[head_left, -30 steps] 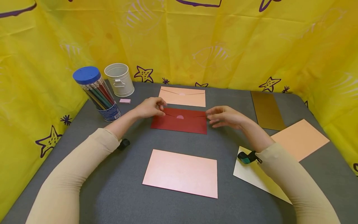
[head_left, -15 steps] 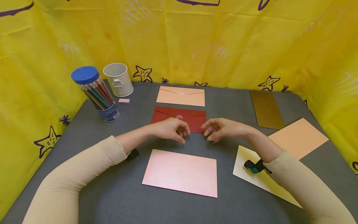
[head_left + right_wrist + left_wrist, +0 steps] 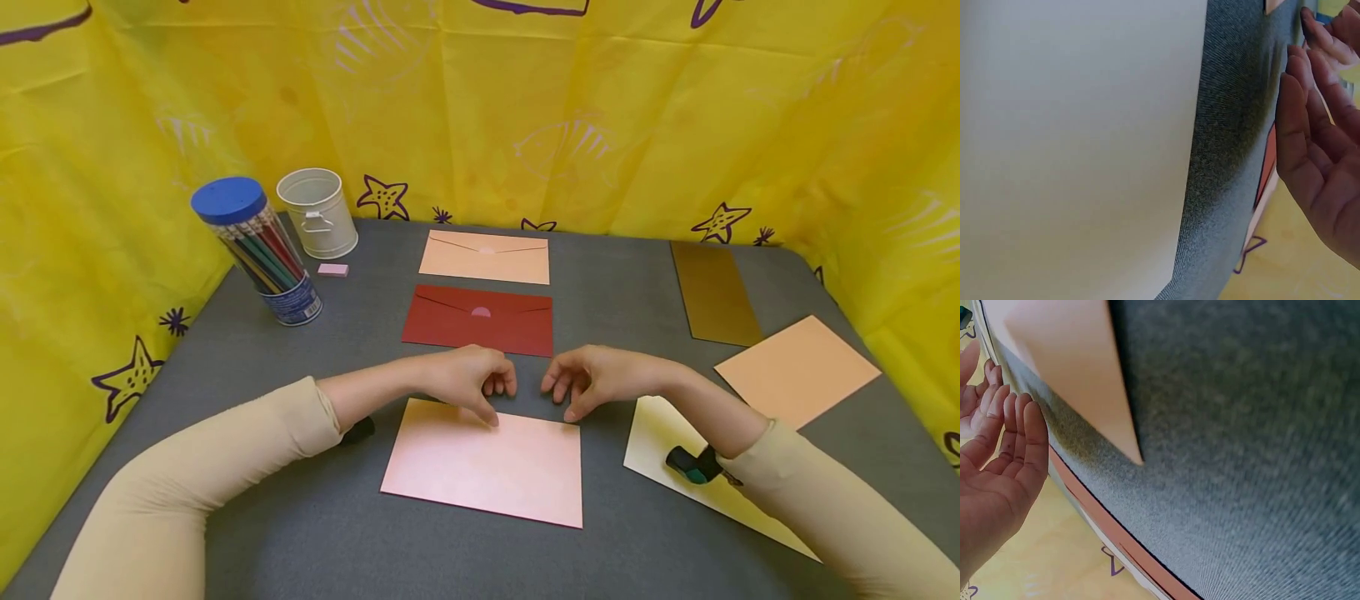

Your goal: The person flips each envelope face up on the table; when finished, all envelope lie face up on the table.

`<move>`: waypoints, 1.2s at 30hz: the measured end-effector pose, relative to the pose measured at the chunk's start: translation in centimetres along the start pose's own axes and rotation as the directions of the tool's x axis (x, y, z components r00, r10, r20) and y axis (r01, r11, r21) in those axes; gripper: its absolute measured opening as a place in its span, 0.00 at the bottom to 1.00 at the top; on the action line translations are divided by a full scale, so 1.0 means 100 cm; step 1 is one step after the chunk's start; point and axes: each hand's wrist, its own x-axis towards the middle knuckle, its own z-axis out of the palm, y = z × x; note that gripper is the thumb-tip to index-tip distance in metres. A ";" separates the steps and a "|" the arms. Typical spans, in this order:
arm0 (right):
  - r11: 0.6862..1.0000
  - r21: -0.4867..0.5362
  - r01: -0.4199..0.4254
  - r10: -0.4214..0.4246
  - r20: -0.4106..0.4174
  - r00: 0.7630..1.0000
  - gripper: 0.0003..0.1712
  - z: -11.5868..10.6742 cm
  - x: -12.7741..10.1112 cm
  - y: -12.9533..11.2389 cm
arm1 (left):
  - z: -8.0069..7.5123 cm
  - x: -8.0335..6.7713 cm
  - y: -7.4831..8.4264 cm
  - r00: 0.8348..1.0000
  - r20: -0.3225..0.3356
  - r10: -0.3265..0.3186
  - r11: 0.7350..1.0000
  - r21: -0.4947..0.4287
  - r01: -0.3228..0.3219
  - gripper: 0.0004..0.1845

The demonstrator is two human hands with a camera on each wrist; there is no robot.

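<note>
A pale pink envelope (image 3: 483, 467) lies on the dark grey table, plain side up. Over its far edge is my left hand (image 3: 461, 375), fingers relaxed and holding nothing. My right hand (image 3: 607, 375) faces it near the far right corner, also holding nothing, its fingers loosely bent. Neither palm has anything in it in the wrist views, where the left hand (image 3: 1007, 456) and the right hand (image 3: 1325, 144) appear above the table. Just beyond the hands lies a red envelope (image 3: 480, 329), flap side up with a pink round seal. A peach envelope (image 3: 486, 260) lies behind it, flap up.
To the right are a cream envelope (image 3: 652, 433) partly under my right forearm, a peach envelope (image 3: 798, 371) and a brown envelope (image 3: 716, 292). At the back left stand a blue-lidded tub of pencils (image 3: 258, 258), a white metal bucket (image 3: 318, 221) and a pink eraser (image 3: 333, 270).
Both hands have left the red envelope's sides and come nearer to the body, over the pink envelope's far edge. The red envelope stays in place.
</note>
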 end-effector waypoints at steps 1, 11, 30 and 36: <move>1.000 -0.013 0.006 -0.006 -0.001 1.000 0.25 0.001 0.000 0.000 | 0.001 0.000 0.000 1.000 0.003 -0.003 1.000 0.006 0.003 0.20; 0.975 -0.218 0.036 -0.044 -0.029 0.999 0.22 0.013 0.003 -0.002 | 0.007 -0.001 0.000 0.999 0.033 -0.023 0.998 0.065 0.021 0.22; 0.812 -0.578 -0.086 -0.033 -0.192 0.981 0.24 0.045 0.000 -0.011 | 0.011 -0.002 0.006 0.998 0.044 -0.052 0.992 0.117 0.046 0.18; 0.849 -0.526 -0.060 -0.044 -0.182 0.982 0.22 0.043 -0.001 -0.011 | 0.012 -0.001 0.008 0.996 0.047 -0.080 0.987 0.146 0.073 0.18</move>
